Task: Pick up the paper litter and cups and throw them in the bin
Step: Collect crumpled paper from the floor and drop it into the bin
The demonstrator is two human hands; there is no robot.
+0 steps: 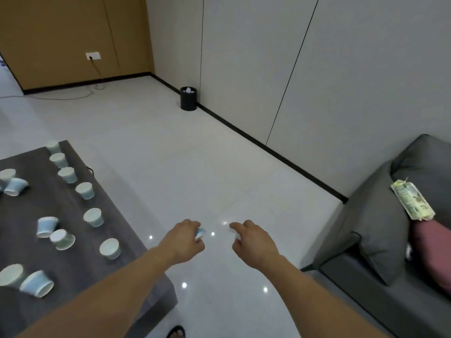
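Both my arms reach out over the white floor. My left hand [184,237] has its fingers curled round a small pale blue cup [200,233], only partly visible. My right hand [251,240] also curls its fingers round something small and pale blue-white [236,235], mostly hidden. The black round bin [188,98] stands far ahead against the grey wall, with crumpled white paper inside. Several pale blue and green paper cups [109,248] stand or lie on the dark grey table [73,269] at my left.
A grey sofa [371,276] with grey and pink cushions is at the right, and a printed packet [413,203] lies on it. A cable [73,96] runs over the floor by the brown wall. My sandalled foot [176,332] shows at the bottom.
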